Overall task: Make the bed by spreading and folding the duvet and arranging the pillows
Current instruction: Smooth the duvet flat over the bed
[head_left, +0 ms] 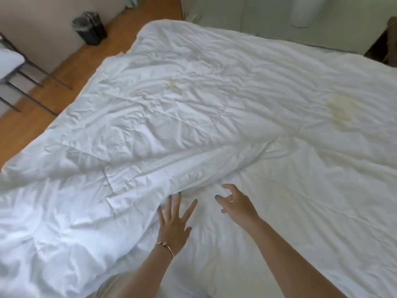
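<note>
White duvet (171, 108) lies rumpled across the bed, left hand (175, 222) flat with fingers spread on its fold, right hand (235, 203) loosely clawed, holding nothing; uneven tugging could likely drag the bunched ridge crooked.

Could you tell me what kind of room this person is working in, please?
Most likely a bedroom: a white duvet covers a wide bed, both hands reach over it, and beside it are a wooden floor and a small black bin.
</note>
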{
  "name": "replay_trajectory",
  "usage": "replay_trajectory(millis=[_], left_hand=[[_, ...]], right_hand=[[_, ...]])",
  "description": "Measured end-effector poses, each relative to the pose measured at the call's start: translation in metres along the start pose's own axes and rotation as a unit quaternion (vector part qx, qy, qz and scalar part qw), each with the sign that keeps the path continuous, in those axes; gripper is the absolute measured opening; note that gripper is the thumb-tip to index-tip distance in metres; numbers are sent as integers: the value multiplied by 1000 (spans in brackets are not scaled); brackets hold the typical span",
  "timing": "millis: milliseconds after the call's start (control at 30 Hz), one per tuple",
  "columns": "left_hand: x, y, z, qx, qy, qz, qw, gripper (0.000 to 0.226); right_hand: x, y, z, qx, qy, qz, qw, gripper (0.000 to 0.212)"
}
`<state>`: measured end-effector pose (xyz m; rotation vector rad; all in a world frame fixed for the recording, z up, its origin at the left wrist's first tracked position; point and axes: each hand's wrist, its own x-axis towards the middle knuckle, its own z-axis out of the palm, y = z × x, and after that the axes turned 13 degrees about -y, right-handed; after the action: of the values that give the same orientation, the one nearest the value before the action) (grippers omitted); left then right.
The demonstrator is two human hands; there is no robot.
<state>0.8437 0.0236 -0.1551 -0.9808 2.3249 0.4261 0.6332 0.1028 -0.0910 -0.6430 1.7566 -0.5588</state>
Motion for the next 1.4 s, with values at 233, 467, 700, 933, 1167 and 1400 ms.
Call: replay_trajectory(millis=[233,467,700,933,1167,1400], left_hand=[[35,-38,2,-59,99,-125,985,99],[89,-143,-50,-55,186,18,981,112],[192,-218,-264,222,287,207,909,72],[268,-130,-302,251,274,51,927,84],[252,-105,-148,7,-58,88,994,89],[278,-204,-191,-203,-39,88,974,96]], right_hand=[[26,-26,25,-72,-46,-25,996,99],[93,-59,58,-54,3,-26,998,110],[153,-120,16,-187,203,-32,961,121],[179,-121,-27,-144,323,54,934,109],[170,-65,40,-211,163,250,931,77],[112,-2,76,-140,174,294,929,74]])
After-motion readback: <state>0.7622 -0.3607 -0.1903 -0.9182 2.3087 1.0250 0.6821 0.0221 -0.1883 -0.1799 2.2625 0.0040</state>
